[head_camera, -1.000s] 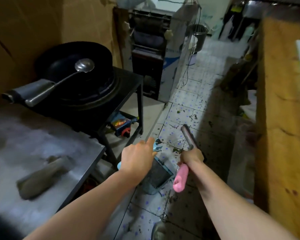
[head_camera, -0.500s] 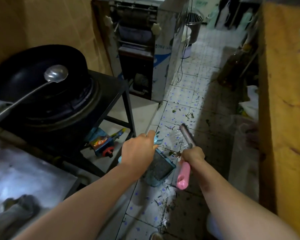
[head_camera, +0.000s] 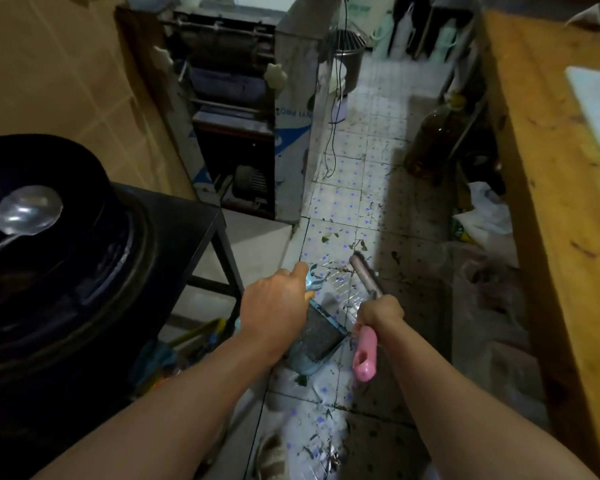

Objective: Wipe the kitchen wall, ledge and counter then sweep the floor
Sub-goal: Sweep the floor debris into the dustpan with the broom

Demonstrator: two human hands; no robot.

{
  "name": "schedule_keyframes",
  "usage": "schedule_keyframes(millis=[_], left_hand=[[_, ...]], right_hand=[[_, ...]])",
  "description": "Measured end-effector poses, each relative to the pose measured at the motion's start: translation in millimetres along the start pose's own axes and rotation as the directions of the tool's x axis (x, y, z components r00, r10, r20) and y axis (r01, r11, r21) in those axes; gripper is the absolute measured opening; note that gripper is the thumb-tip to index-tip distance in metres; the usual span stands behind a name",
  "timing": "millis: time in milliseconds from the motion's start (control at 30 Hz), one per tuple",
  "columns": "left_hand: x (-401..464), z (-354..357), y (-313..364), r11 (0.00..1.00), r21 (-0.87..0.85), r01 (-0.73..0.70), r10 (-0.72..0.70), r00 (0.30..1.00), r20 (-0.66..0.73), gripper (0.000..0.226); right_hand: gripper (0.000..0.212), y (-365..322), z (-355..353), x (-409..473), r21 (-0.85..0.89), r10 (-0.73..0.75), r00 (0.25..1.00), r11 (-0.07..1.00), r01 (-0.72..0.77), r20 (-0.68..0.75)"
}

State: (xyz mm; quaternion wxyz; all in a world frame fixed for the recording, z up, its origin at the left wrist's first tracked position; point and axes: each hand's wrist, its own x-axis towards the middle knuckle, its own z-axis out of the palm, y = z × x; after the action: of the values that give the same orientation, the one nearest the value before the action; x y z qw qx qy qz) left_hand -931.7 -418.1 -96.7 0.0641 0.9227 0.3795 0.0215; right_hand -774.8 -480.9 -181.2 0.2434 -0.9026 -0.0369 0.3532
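The dustpan (head_camera: 321,341) is gripped by the left hand (head_camera: 274,313), the broom (head_camera: 364,327) by the right hand (head_camera: 380,311). Collected scraps could be spilled onto the floor (head_camera: 343,202) if the dustpan is tilted.

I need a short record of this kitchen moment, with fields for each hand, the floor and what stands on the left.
left hand: left hand grips the blue dustpan handle
right hand: right hand grips the pink-ended broom handle
floor: tiled floor littered with green scraps
left side: black wok with a metal ladle in it
right side: wooden counter
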Motion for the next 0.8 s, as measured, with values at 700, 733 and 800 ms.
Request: schedule_keyframes(millis=[700,733,800], left_hand=[[163.2,8.7,-10.3,1.0,-0.008,-0.012,0.012,1.0,-0.011,0.035],[173.0,11.4,-8.5,1.0,-0.019,-0.004,0.004,1.0,-0.004,0.036],[197.7,18.2,-3.4,1.0,-0.022,0.014,-0.014,1.0,-0.002,0.035]], right_hand=[[0.036,-101.8,-17.3,124.1,0.001,0.0,1.0,1.0,0.0,-0.011],[0.035,-107.1,-18.4,133.2,0.019,-0.003,1.0,1.0,0.003,0.007],[0.033,-117.7,-19.5,160.2,0.044,-0.008,1.0,0.999,0.007,0.026]])
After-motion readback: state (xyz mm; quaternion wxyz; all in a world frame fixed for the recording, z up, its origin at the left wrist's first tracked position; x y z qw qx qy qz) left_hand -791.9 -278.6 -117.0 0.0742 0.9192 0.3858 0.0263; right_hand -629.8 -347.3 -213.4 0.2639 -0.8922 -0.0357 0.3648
